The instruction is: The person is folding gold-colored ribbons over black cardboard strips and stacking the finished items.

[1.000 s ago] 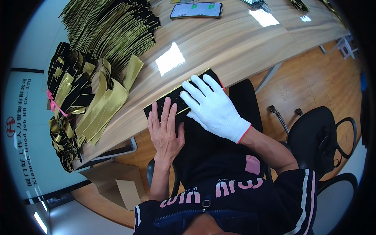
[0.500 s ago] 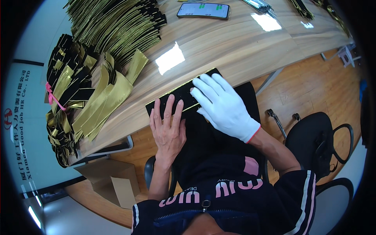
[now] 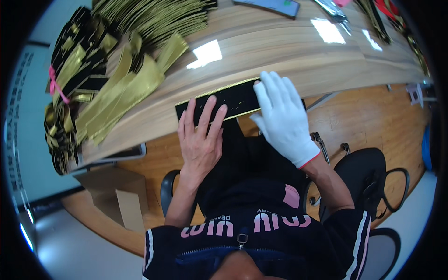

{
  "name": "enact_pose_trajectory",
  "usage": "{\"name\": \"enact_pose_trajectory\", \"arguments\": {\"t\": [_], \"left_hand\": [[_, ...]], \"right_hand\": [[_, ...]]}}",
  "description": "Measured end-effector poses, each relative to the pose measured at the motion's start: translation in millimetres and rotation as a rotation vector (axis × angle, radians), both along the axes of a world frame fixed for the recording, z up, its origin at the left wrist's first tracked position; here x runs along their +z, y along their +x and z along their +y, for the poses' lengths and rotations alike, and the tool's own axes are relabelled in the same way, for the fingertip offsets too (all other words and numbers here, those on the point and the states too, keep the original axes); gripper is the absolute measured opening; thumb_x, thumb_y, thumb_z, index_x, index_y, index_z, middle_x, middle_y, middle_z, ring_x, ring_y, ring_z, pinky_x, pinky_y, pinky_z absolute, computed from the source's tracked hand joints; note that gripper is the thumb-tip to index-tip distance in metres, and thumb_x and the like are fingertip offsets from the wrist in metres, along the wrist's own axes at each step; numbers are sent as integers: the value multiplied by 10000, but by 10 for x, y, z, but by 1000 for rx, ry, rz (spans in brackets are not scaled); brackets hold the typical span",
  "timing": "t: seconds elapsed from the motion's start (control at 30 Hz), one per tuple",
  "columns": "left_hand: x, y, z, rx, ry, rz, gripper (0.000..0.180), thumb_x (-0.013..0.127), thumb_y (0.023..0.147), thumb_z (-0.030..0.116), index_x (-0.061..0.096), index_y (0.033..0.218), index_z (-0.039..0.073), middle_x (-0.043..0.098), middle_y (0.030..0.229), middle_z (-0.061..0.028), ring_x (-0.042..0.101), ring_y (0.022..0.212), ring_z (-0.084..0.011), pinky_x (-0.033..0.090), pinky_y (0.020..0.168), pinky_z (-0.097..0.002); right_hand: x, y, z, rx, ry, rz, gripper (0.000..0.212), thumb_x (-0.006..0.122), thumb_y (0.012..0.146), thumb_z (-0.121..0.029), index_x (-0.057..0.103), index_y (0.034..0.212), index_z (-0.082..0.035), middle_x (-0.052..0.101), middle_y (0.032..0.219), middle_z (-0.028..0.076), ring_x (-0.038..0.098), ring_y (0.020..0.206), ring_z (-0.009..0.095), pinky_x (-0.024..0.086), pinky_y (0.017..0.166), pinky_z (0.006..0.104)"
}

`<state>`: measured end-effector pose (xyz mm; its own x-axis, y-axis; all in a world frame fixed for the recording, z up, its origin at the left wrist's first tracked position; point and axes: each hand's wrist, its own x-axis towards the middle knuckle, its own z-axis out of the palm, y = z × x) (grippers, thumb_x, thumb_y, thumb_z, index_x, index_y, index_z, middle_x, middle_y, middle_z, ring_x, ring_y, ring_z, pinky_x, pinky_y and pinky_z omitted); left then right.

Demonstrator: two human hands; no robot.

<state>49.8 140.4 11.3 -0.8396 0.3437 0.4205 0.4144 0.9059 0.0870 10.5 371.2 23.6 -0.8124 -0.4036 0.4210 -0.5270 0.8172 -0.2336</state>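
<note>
A black strip of fabric with gold edging (image 3: 240, 99) lies along the near edge of the table, with small gold flecks on its dark face. My left hand (image 3: 200, 147) is bare and rests on the strip's left part, fingers spread. Over its right end lies my right hand (image 3: 285, 119) in a white glove with a red cuff edge. The glove's fingers are stretched out flat and close together, with the thumb apart. They hide the strip's right end.
Gold and black ribbon strips lie heaped in a large fanned pile (image 3: 154, 21) and a bundle with a pink tie (image 3: 56, 84) at the left. A phone (image 3: 270, 5) lies at the back. Below the table are a cardboard box (image 3: 114, 189) and a black chair (image 3: 357, 179).
My gloved right hand has slid right along the strip, baring more of it between my hands. My left hand stays on the left part. The whole view has shifted somewhat.
</note>
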Motion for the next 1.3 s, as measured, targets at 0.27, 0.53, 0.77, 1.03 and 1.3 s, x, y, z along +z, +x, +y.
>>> {"name": "enact_pose_trajectory", "arguments": {"t": [0.27, 0.53, 0.77, 1.03, 1.3], "left_hand": [[-97, -2, 10, -11, -5, 33, 689, 755, 828, 89, 591, 1486, 212, 488, 1611, -36, 423, 1476, -400, 358, 1173, -534], [-96, 63, -72, 16, -3, -1, 653, 642, 862, 55, 591, 1493, 218, 446, 1651, -25, 396, 1502, -414, 339, 1191, -539], [-75, 15, -31, 27, 8, 3, 668, 659, 858, 35, 592, 1495, 226, 458, 1642, -19, 408, 1492, -412, 327, 1196, -514], [-112, -6, -25, 6, -16, 2, 724, 630, 859, 26, 539, 1542, 251, 416, 1674, -6, 369, 1526, -398, 333, 1204, -512], [-200, 88, -85, -5, 50, 36, 696, 655, 885, 78, 520, 1551, 227, 431, 1660, -36, 397, 1518, -371, 353, 1210, -505]], "right_hand": [[-103, -30, 67, -28, 18, 101, 697, 785, 809, -34, 537, 1461, -18, 518, 1533, 175, 478, 1434, 385, 373, 1199, 514], [45, 74, 398, -26, -122, 52, 810, 830, 770, 20, 490, 1505, 7, 513, 1558, 196, 473, 1454, 398, 393, 1190, 457], [132, 87, 410, -7, 27, 42, 861, 859, 766, -57, 445, 1518, 13, 494, 1568, 209, 453, 1469, 410, 349, 1221, 516], [-97, -117, 231, 24, 122, 131, 763, 841, 805, -96, 480, 1460, 55, 513, 1525, 227, 485, 1423, 414, 359, 1205, 541], [-120, -24, 189, 52, 122, 131, 677, 761, 880, -63, 481, 1490, 21, 508, 1552, 209, 467, 1445, 408, 337, 1223, 534]]}}
